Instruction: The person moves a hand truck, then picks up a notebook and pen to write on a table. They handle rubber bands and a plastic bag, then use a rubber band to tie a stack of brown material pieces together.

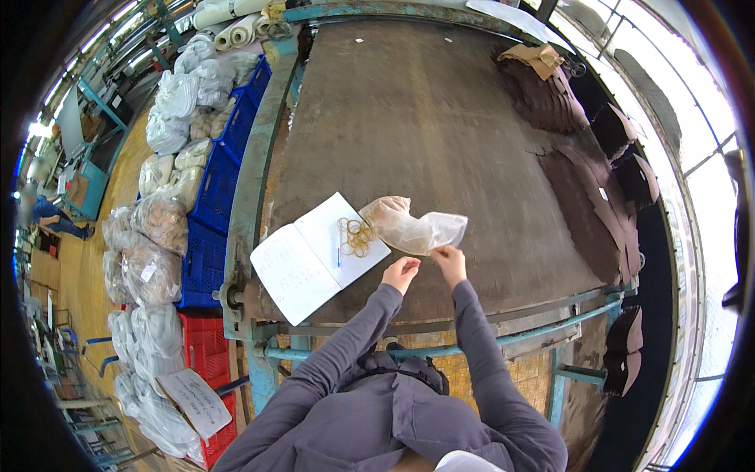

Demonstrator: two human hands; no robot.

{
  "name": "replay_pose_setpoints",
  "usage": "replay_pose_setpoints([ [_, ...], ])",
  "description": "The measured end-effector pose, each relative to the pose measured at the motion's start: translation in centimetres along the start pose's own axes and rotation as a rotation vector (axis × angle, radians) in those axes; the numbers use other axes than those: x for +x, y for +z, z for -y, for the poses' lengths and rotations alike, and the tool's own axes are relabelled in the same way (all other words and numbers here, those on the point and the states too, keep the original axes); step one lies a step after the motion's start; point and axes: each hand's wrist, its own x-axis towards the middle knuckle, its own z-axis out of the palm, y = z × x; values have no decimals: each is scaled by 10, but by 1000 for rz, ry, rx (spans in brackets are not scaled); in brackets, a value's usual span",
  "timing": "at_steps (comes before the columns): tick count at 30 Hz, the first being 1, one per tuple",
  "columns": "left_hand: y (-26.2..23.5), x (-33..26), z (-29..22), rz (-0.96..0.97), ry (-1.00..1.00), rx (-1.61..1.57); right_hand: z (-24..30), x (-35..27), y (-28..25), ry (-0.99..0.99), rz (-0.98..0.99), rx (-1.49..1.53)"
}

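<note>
On the dark brown tabletop (377, 134) lies a clear plastic bag (442, 230) with tan pieces inside its left part. My right hand (449, 264) is closed at the bag's near edge, pinching the plastic. Just left of it, my left hand (401, 274) hangs by the near side of the bag with its fingers curled together; whatever they may hold is too small to see. An open notebook (287, 259) with handwriting rests to the left. A bunch of tan rubber bands (358, 238) and a blue pen (339, 257) lie on its right page.
Stacks of dark brown cut pieces (590, 212) line the table's right side, with tan pieces (536, 59) on the far stack. Blue crates (211, 185) and a red crate (206, 346) stand left, beside filled plastic bags (153, 271). A teal rail (519, 338) crosses the near side.
</note>
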Motion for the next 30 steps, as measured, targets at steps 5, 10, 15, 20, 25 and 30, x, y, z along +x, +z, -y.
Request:
replay_pose_setpoints([
  [5,11,-5,-20,71,-62,348,35,-72,10,-350,177,-48],
  [10,9,0,-2,-20,-165,499,46,-95,8,-498,326,-99],
  [15,-5,-7,13,-72,-48,44,50,-94,13,7,70,66],
  [20,-5,-34,-15,41,26,-366,69,-61,6,88,28,-189],
  [25,-6,-46,-27,112,41,-404,72,-37,-2,-53,143,-545],
  [30,-37,-50,-6,-19,114,-84,189,-65,-39,-121,168,-697],
])
